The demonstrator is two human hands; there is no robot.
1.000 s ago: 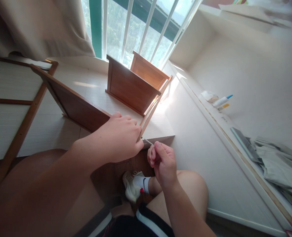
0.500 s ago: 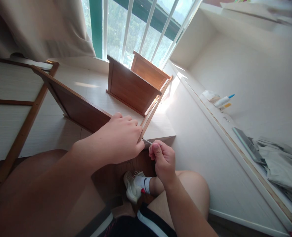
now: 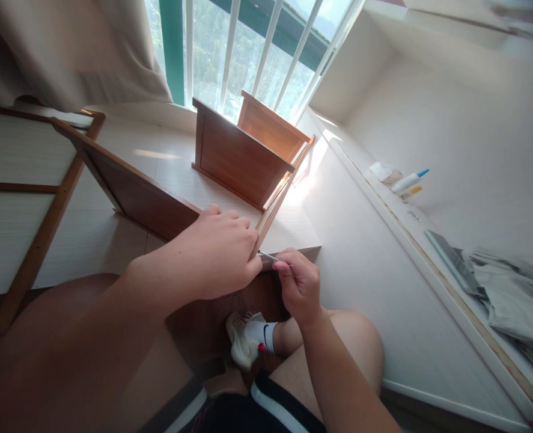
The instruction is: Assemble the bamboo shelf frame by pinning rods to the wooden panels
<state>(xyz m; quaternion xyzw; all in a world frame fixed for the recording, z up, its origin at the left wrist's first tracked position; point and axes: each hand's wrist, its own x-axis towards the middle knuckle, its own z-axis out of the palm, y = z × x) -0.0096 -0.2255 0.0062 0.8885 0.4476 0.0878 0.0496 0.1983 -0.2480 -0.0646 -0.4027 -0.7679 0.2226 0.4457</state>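
Note:
My left hand (image 3: 207, 252) is closed over the near corner of a brown wooden frame, where a panel (image 3: 149, 186) meets a long narrow rail (image 3: 277, 201). The fingers hide most of that joint. In my right hand (image 3: 300, 282) a thin metal hex key (image 3: 268, 256) is pinched between thumb and fingers. Its tip meets the rail's near end, right beside my left thumb. Two more wooden panels (image 3: 243, 156) stand upright along the same rail, nearer the window.
The frame rests on a pale raised platform (image 3: 167, 138). A white wall panel and ledge (image 3: 360, 162) run along the right, holding a blue-tipped tube (image 3: 410, 181), a flat grey device (image 3: 450, 261) and folded cloth (image 3: 514, 288). Another wooden frame (image 3: 50, 222) lies left. A curtain (image 3: 90, 54) hangs beside the barred window.
My right hand has turned slightly and its fingers have shifted on the hex key, showing more of the shaft. My left hand keeps its place on the frame.

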